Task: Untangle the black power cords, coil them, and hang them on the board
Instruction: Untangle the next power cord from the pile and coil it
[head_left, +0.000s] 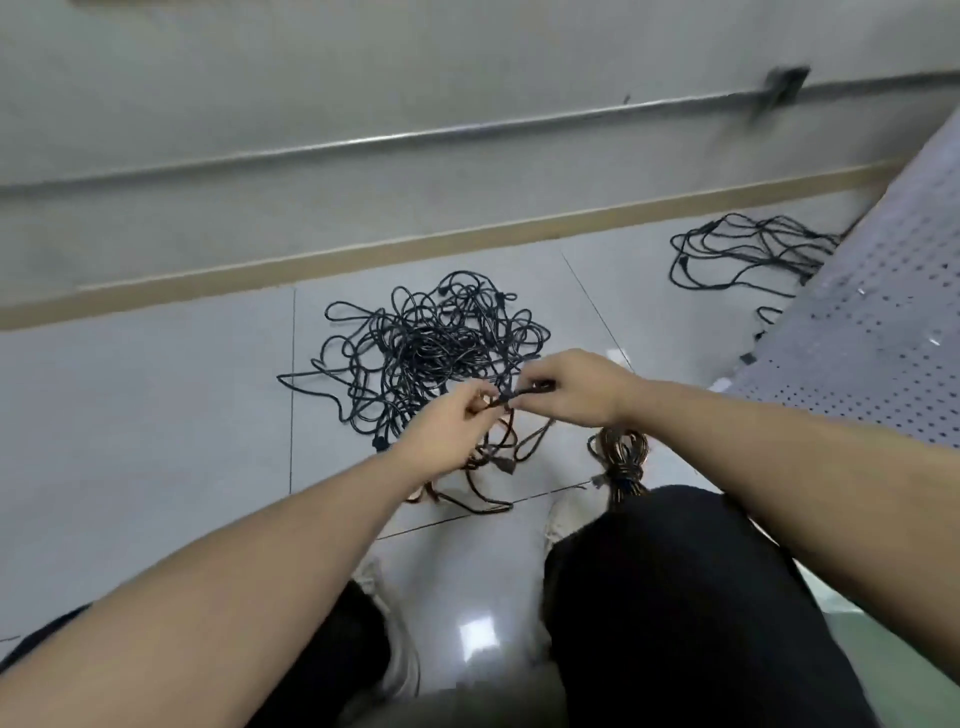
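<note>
A big tangle of black power cords (431, 343) lies on the pale tiled floor in front of me. My left hand (449, 426) and my right hand (571, 387) meet just above its near edge, both pinching one black cord (519, 399) stretched between them. Loose loops of that cord (498, 457) hang down to the floor below my hands. A coiled, tied cord bundle (621, 460) rests by my right knee. The white perforated board (872, 332) slants along the right side.
A second loose heap of black cords (748, 249) lies at the back right beside the board. A beige skirting (415, 244) and grey wall with a metal pipe (363, 143) close off the far side. My dark trouser legs (675, 597) and pale shoes fill the foreground.
</note>
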